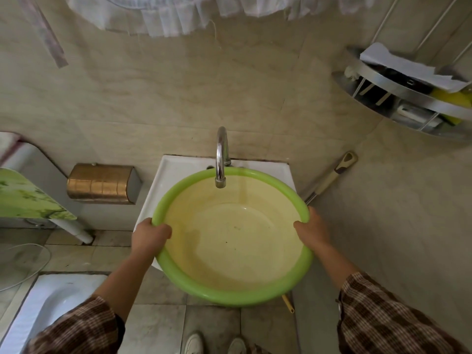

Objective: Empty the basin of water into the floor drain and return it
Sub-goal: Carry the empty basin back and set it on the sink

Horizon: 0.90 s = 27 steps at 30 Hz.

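A round basin, yellow inside with a green rim, rests on the white sink under the chrome tap. Clear water lies in its bottom, though I cannot judge how deep. My left hand grips the rim on the left side, thumb over the edge. My right hand grips the rim on the right side. No floor drain shows in this view.
A squat toilet lies in the floor at lower left. A brass paper holder hangs left of the sink. A mop handle leans on the wall at right, below a metal corner shelf. My shoes stand on tiled floor.
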Each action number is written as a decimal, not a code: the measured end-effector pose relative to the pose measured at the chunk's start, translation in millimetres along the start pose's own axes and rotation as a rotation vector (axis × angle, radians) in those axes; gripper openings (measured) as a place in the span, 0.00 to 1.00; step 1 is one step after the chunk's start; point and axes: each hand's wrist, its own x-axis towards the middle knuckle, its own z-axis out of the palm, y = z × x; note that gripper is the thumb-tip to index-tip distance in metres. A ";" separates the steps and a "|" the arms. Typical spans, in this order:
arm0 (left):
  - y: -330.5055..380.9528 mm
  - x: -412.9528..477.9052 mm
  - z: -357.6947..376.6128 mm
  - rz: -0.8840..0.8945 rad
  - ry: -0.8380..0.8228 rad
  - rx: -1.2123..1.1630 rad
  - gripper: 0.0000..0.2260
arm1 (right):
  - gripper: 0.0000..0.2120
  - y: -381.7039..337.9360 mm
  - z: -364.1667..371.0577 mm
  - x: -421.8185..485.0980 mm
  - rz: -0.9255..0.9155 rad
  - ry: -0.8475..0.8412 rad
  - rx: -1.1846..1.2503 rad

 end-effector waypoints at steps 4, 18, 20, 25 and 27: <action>-6.4 7.8 -12.2 0.049 0.087 0.038 0.06 | 0.22 -6.3 16.5 -7.5 -0.004 -0.003 0.061; -11.6 20.0 -20.8 0.065 0.099 0.057 0.06 | 0.23 -15.4 28.0 -8.7 -0.044 0.028 0.035; -12.1 23.9 -27.0 0.060 0.110 0.048 0.06 | 0.25 -18.1 34.3 -11.4 -0.042 -0.001 0.026; -9.3 28.8 -34.8 0.021 0.122 0.095 0.07 | 0.22 -21.5 37.8 -11.7 -0.038 -0.082 0.033; -9.4 25.8 -31.4 0.023 0.111 0.097 0.07 | 0.19 -20.5 31.6 -8.6 -0.041 -0.103 0.028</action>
